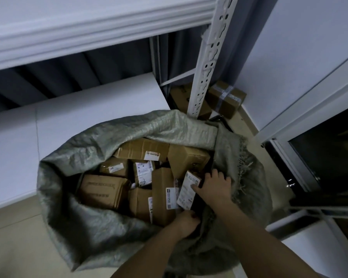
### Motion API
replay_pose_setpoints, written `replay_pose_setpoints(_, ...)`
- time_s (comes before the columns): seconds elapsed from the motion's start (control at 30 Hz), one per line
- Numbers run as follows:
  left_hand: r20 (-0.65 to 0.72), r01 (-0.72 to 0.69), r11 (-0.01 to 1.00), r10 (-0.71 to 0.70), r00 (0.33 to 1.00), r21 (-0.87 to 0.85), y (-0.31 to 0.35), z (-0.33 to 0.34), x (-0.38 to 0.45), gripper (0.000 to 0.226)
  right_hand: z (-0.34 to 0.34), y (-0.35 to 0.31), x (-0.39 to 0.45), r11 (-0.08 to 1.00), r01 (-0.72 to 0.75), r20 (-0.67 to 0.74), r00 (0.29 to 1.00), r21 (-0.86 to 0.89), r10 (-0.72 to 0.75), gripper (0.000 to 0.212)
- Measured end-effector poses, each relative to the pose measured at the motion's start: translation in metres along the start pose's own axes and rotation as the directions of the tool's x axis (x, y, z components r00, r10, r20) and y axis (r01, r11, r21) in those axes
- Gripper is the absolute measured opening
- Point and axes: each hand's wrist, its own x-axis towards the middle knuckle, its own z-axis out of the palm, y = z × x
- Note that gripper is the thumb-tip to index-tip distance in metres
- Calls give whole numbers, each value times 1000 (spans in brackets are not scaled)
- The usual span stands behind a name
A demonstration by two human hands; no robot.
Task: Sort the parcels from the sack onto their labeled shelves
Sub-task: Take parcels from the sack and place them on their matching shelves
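Head view: grey-green woven sack (72,157), open on the floor, full of brown cardboard parcels (102,190). Your right hand (214,187) grips a small white-labelled parcel (189,189) at the sack's right edge. Your left hand (186,222) is curled at the near rim; what it grasps cannot be told.

My feed is dim, with a cool blue-grey cast. The white shelf boards (84,23) are the brightest surfaces and show no hard glare. I see deep shadow inside the sack (72,157) between the parcels (141,149) and under the shelves. Detail is soft and slightly smeared throughout. Straight shelf edges bow toward the frame borders, indicating wide-angle distortion.
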Motion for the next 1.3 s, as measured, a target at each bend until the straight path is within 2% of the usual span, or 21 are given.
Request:
replay_pose_setpoints(0.07, -69, -6, 1000, 5, 998, -16, -4, -1, 1, 26, 6, -7, 1, 1000, -15, -7, 1000, 3, 15, 72)
replay_pose_setpoints(0.17, -115, 1, 997, -10, 993, -81, -12, -9, 5, 20, 13, -16, 0, 992, -67, -20, 997, 111, 70, 71)
replay_pose_setpoints(0.33, -154, 68, 968, -108, 982, -243, -17, -22, 2, 28, 11, -21, -9, 964, -71, -47, 995, 256, 86, 65)
replay_pose_setpoints(0.47, -156, 106, 936, -166, 974, -335, -18, -28, -6, 29, 7, -19, -14, 939, -59, 18, 998, 339, 56, 66)
replay_pose_setpoints(0.53, -169, 106, 937, -170, 971, -332, -16, -30, -10, 27, 6, -18, -15, 936, -55, 68, 997, 347, 34, 71)
replay_pose_setpoints(0.63, -183, 120, 934, -190, 965, -336, -12, -31, -10, 35, 6, -16, -16, 948, -26, 107, 994, 318, -8, 77)
replay_pose_setpoints(0.73, -195, 122, 921, -205, 959, -369, -13, -28, -16, 38, 4, -15, -23, 959, 34, 22, 999, 281, -42, 83)
replay_pose_setpoints(0.83, -220, 93, 873, -222, 950, -478, -5, -30, -28, 40, -5, -14, -35, 932, 105, -85, 993, 348, -80, 96)
replay_pose_setpoints(0.93, -226, 92, 776, -292, 929, -624, 13, -42, -51, 43, -28, -12, -48, 790, 89, -112, 993, 606, -26, 99)
replay_pose_setpoints(1.03, -292, -78, 727, -173, 941, -682, 30, -57, -81, 48, -59, -9, -60, 498, 6, -63, 993, 867, 97, 94)
replay_pose_setpoints(1.1, -319, -152, 700, -113, 941, -698, 46, -68, -110, 50, -83, -9, -71, 362, 19, -71, 989, 932, 132, 94)
replay_pose_setpoints(1.2, -347, -252, 712, 11, 938, -656, 72, -81, -143, 34, -115, -11, -90, 262, 87, -120, 986, 961, 114, 100)
replay_pose_setpoints(1.3, -441, -363, 716, 86, 893, -596, 95, -96, -176, 43, -144, -9, -108, 99, 111, -115, 993, 989, 31, 96)
